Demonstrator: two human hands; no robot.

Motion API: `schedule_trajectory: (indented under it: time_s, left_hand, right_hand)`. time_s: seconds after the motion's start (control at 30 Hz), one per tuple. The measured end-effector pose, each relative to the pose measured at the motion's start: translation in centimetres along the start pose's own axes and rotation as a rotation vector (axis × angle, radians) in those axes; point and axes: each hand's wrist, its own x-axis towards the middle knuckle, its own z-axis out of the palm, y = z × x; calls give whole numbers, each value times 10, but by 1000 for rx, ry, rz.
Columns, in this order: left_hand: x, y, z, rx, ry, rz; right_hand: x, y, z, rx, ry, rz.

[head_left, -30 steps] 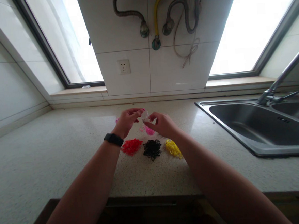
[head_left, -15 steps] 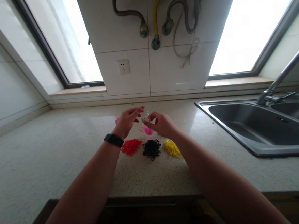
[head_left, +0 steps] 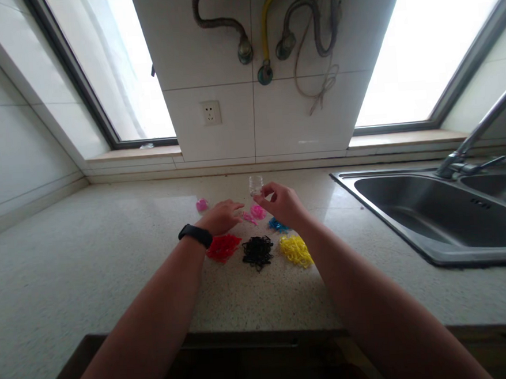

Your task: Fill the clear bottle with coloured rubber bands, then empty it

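Observation:
Between the thumb and fingers of my right hand [head_left: 282,202] is a small clear jar [head_left: 256,184], held above the counter. My left hand [head_left: 222,216] reaches over the counter with fingers stretched out, close to some loose pink bands [head_left: 249,218]; whether it touches them I cannot tell. A pink pile [head_left: 258,211] lies just below the jar. Nearer to me are piles of small rubber bands: red [head_left: 223,248], black [head_left: 258,252] and yellow [head_left: 296,250]. Blue bands [head_left: 278,224] are partly hidden by my right hand.
A small pink object [head_left: 201,204] sits beyond my left hand. On the right, a steel sink [head_left: 413,247] with a tap [head_left: 463,157] is set into the speckled counter [head_left: 122,245]. The tiled wall at the back carries a socket [head_left: 210,113] and hoses.
My left hand has come away from the jar and lowered toward the pink bands, its fingers now straight. The jar has moved slightly right in my right hand. Blue bands now show.

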Motion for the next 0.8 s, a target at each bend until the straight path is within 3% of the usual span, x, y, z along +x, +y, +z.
schedule_trajectory:
  time_s: [0.17, 0.43, 0.63, 0.8]
  left_hand:
    - [1, -9, 2, 42, -41, -9]
    - [2, -3, 3, 46, -120, 124]
    - [2, -1, 1, -29, -87, 90]
    - [0, 18, -9, -181, 26, 11]
  right_hand:
    - [1, 5, 0, -2, 10, 2]
    - [1, 6, 0, 3, 17, -1]
    - [1, 6, 2, 32, 13, 28]
    - [-1, 1, 6, 144, -12, 22]
